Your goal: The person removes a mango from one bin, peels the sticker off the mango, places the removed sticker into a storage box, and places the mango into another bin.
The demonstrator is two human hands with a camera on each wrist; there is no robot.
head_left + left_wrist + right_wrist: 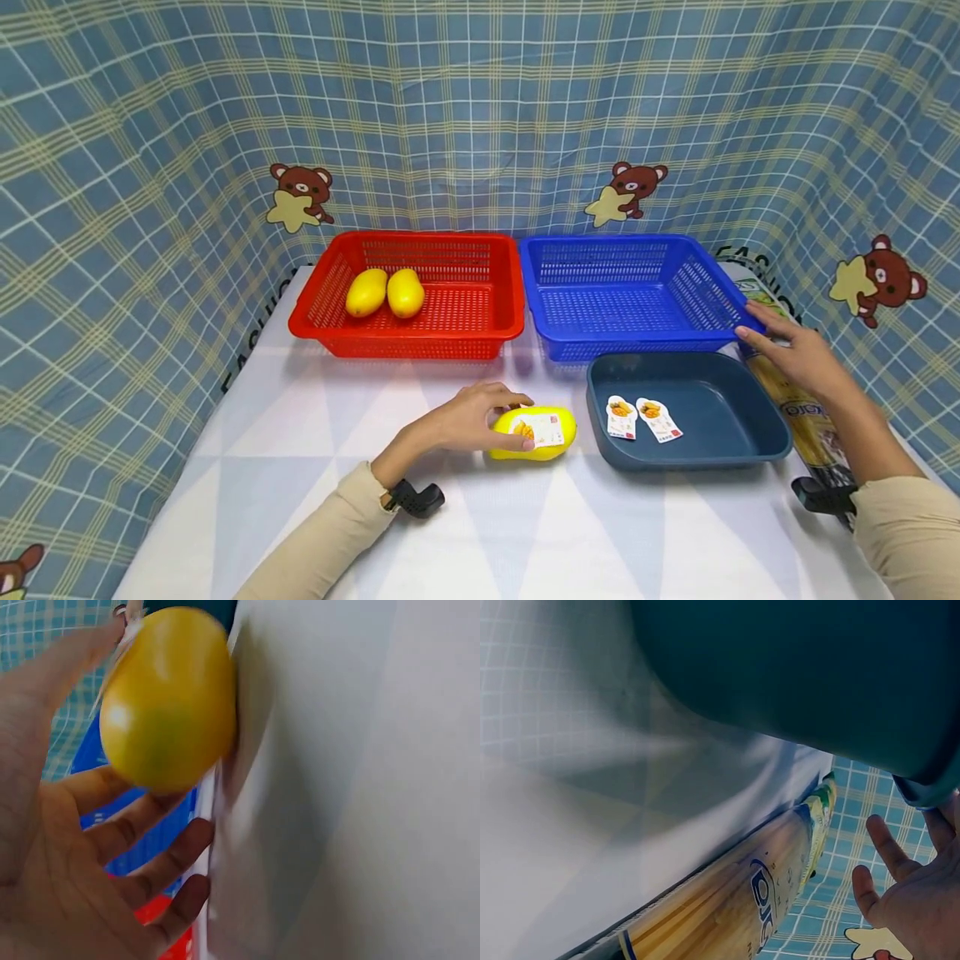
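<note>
On the table, a yellow mango (566,429) lies with a white label (547,429) bearing a fruit picture across its top. My left hand (472,421) holds its left end, the thumb over the label's near edge and fingers behind the fruit. The left wrist view shows the mango (169,705) between thumb and forefinger, the other fingers spread loosely. My right hand (802,358) rests at the near right corner of the blue basket (630,337), fingertips at the rim. In the right wrist view, two of its fingers (889,844) extend away from the rim.
A red basket (405,333) at back left holds two mangoes (382,293). A dark teal tray (720,408) in front of the blue basket has two labels (641,418) in it. Beneath my right arm lies a long printed package (806,417).
</note>
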